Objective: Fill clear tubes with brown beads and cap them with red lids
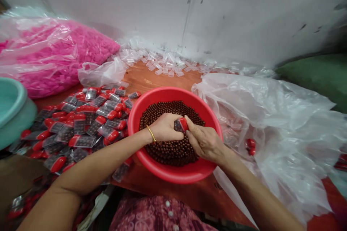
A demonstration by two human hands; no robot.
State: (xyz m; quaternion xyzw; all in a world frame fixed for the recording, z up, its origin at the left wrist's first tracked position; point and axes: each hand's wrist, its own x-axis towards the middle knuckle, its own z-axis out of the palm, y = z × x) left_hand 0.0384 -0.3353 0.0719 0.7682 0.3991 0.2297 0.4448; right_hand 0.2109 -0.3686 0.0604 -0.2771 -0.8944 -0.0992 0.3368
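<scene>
A red bowl (162, 171) full of small dark brown balls (168, 151) sits in front of me. Over it, my left hand (164, 128) is closed round a small clear container (179, 125) packed with balls. My right hand (203, 140) pinches the red cap (184, 123) on that container's end. A gold bangle (151, 133) is on my left wrist.
A heap of filled, red-capped containers (84, 122) lies left of the bowl. Empty clear containers (165, 63) line the wall behind. A bag of pink pieces (54, 54) and a teal basin (12, 108) stand at the left; crumpled clear plastic (276, 122) covers the right.
</scene>
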